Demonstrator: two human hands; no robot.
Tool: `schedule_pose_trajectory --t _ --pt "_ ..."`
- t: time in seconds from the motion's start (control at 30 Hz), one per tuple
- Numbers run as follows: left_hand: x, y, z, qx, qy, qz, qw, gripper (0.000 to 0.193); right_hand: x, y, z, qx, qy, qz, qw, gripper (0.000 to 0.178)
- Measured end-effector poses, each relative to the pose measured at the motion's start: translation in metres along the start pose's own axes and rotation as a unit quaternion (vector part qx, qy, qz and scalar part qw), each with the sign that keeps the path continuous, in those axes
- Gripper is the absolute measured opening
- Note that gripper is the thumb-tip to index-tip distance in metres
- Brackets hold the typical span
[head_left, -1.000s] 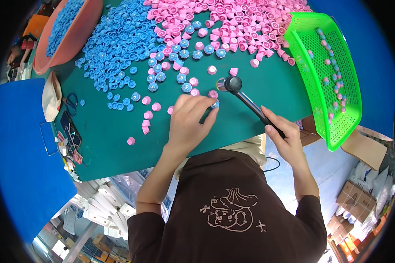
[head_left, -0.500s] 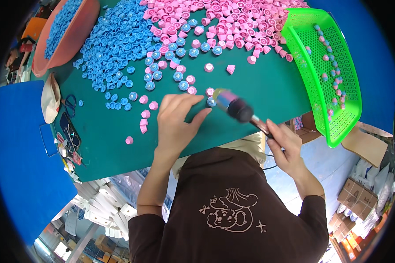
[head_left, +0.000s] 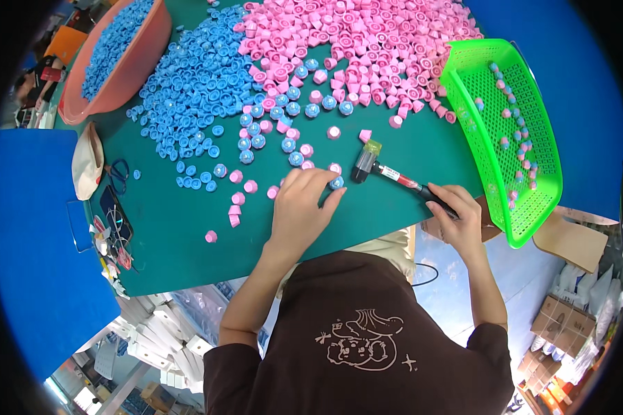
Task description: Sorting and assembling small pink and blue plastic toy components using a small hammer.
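Note:
Thumb and forefinger of my left hand [head_left: 302, 209] are closed on a small blue cupcake-shaped piece [head_left: 336, 182] on the green table. My right hand [head_left: 457, 216] grips a mallet [head_left: 398, 177] by its black handle. The mallet's head, dark at one end and clear yellowish at the other, is just right of the piece, apart from it; I cannot tell whether it touches the table. A pink cup [head_left: 335, 168] sits just beyond my left fingertips. Farther off stand pink cups and blue-topped pieces [head_left: 295, 159] in loose rows.
Heaps of blue caps [head_left: 194, 90] and pink cups [head_left: 374, 48] cover the table's far side. A pink basin [head_left: 160, 41] of blue caps stands far left. At the right is a green basket [head_left: 491, 173] holding pink-and-blue pieces. Scissors [head_left: 120, 173] and a phone [head_left: 116, 213] lie left.
The mallet's head, blurred over the blue piece before, is now to its right and sharp. My left fingers have closed on the piece. The whole view has shifted slightly.

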State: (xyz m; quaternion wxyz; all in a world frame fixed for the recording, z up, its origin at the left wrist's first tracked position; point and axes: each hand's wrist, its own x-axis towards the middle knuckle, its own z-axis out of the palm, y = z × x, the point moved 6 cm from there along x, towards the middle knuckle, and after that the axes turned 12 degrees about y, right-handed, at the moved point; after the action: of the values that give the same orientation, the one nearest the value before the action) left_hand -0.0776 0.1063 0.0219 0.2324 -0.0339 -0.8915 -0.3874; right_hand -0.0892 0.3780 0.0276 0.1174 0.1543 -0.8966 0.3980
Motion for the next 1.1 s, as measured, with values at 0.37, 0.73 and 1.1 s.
schedule_pose_trajectory --t 0.37,0.73,1.1 --pt "0.044 -0.093 -0.063 -0.437 0.086 -0.377 0.812 0.021 0.113 -0.046 0.082 0.029 0.000 -0.084 0.996 0.023" --pt "0.093 -0.090 -0.039 0.169 -0.056 0.067 0.982 0.026 0.152 -0.080 0.158 -0.047 -0.126 -0.150 0.979 0.040" --pt "0.086 -0.102 -0.040 0.150 -0.067 0.016 0.986 0.024 0.148 -0.090 0.177 -0.027 -0.169 -0.196 0.965 0.036"
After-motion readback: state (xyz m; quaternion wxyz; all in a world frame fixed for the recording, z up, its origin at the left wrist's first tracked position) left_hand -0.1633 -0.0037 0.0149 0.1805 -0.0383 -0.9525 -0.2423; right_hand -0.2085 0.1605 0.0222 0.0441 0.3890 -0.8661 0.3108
